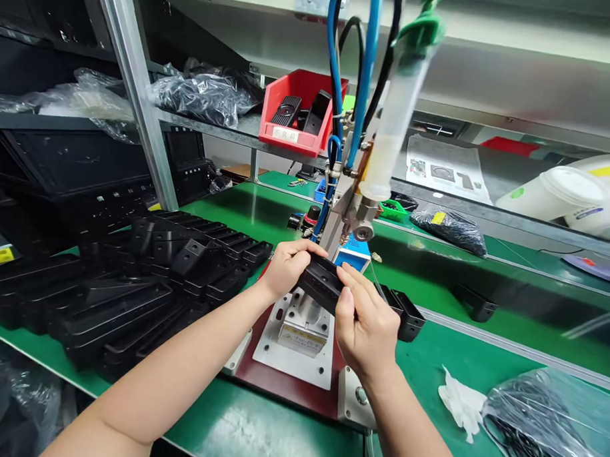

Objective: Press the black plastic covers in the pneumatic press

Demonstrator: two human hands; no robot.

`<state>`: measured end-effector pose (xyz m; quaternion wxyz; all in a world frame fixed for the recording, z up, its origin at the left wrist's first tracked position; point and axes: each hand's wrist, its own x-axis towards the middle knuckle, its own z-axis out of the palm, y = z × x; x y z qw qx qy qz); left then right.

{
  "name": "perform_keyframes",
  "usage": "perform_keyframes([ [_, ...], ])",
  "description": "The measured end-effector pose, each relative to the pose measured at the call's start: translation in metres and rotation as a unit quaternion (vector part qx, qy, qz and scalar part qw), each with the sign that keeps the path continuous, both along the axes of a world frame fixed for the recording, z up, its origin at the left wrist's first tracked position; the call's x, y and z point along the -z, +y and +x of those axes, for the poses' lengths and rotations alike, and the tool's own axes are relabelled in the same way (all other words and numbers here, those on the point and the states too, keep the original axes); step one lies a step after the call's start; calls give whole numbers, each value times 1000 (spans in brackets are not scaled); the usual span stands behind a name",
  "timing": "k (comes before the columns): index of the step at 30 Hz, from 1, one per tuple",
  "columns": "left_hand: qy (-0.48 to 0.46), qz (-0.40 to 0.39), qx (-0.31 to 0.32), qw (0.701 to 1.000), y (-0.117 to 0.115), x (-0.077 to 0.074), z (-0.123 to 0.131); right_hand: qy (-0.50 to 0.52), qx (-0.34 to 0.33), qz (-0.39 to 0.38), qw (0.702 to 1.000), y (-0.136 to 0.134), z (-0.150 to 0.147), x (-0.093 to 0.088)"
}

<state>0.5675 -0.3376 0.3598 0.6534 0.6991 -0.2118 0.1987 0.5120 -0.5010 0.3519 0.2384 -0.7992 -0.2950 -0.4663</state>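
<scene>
The left hand point(289, 269) and the right hand point(366, 326) are both closed on one black plastic housing point(321, 282), held just above a metal fixture point(298, 329). Many similar housings point(137, 288) lie in rows at left. At lower right, a clear plastic bag point(551, 413) holds black pieces. Farther, at upper middle, a red plastic bin point(291, 115) holds black parts point(287, 110), partly behind a dispensing syringe point(396, 125).

We observe a green-topped workbench point(289, 202) with metal edge rails, set beneath steel shelving. We note an aluminium upright point(138, 101) at left, supporting a shelf point(206, 130). On that shelf we identify a red plastic bin point(294, 142) and bagged black parts point(205, 95). To the right, we see a printed sheet point(446, 170) and white plastic containers point(554, 196).
</scene>
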Motion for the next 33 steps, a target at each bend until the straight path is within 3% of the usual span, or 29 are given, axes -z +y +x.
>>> perform_keyframes([
  [5, 45, -13, 9, 999, 5, 3, -8, 66, -34, 33, 997, -4, -4, 3],
  [9, 82, -45, 53, 994, 7, 11, -15, 163, -66, 137, 975, -2, -11, 19],
  [12, 61, -71, 34, 995, 1, 16, -13, 194, -58, 199, 959, 5, -10, 27],
  [15, 31, -92, -9, 995, -7, 15, -8, 179, -45, 222, 957, 10, -4, 21],
  [19, -5, -110, -51, 993, -11, 2, -10, 129, -79, 180, 972, 8, -1, -2],
  [22, -32, -108, -71, 991, -4, -3, -29, 87, -109, 154, 978, 6, -15, -13],
  [26, -39, -76, -58, 995, 9, 6, -76, 91, -169, 170, 967, 7, -50, -8],
  [29, -71, -30, -23, 997, 14, 13, -107, 145, -218, 243, 934, 8, -72, 4],
  [33, -125, 28, -74, 989, 6, 14, -131, 187, -267, 343, 881, 5, -85, 19],
])
